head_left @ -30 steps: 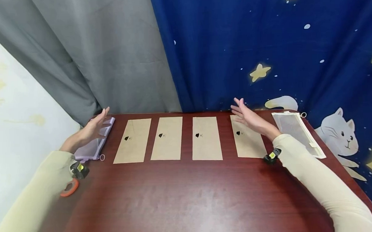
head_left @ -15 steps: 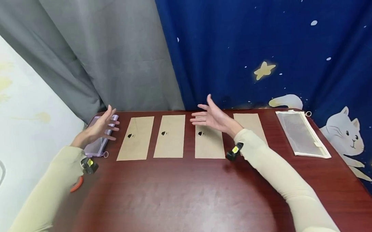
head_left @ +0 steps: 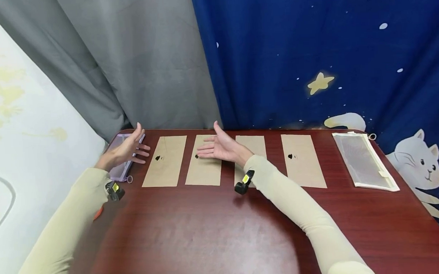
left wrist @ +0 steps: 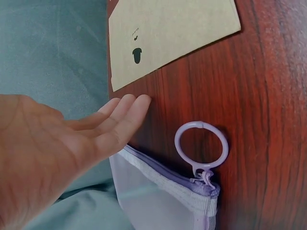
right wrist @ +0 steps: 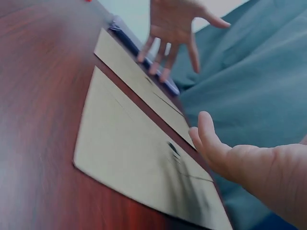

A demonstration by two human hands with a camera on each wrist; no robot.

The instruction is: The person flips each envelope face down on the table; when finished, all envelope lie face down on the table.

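Several tan paper rectangles, each with a small black hat print where it shows, lie in a row, among them the leftmost sheet [head_left: 166,165] and a second sheet [head_left: 202,176]. My right hand [head_left: 225,147] hovers over the second sheet, fingers extended leftward and thumb up, holding nothing. My left hand [head_left: 125,150] is raised above a purple zip pouch [head_left: 120,172], its fingers spread and partly covering the pouch. The left wrist view shows the pouch's purple ring [left wrist: 201,143] near the fingers. Both hands appear in the right wrist view, palms apart.
A white mesh zip pouch [head_left: 363,160] lies at the table's right end. Part of an orange object [head_left: 98,213] shows beside the left forearm. Grey and blue curtains [head_left: 275,62] hang behind the table's far edge, and a white wall [head_left: 23,119] stands at left.
My right hand has swept left, from over the rightmost sheet to over the second from left. The left hand stays above the purple pouch. The head view has shifted slightly left.
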